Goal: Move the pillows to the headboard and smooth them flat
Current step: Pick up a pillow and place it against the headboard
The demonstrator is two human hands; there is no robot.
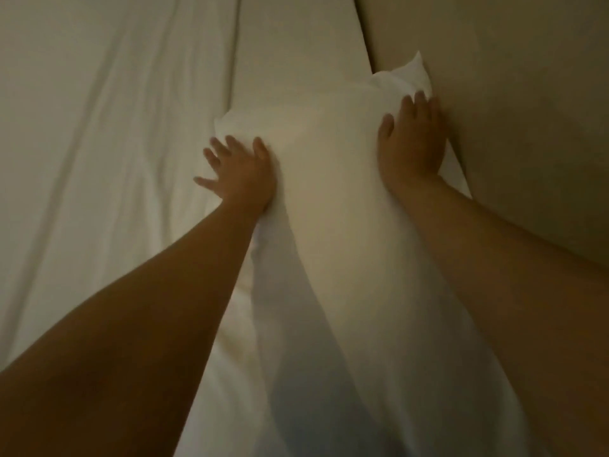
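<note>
A white pillow [329,153] lies lengthwise on the bed, its right long edge against the beige headboard [510,94]. My left hand [242,174] rests flat on the pillow's left edge, fingers spread, palm pressing the fabric down. My right hand [412,143] lies flat on the pillow's right side, fingers together, touching the headboard. Neither hand grips the cloth. The pillow's near end is partly hidden by my forearms and falls in shadow.
A wrinkled white sheet [99,143] covers the mattress to the left. A straight fold or seam [238,44] runs up the bed beyond the pillow. The light is dim.
</note>
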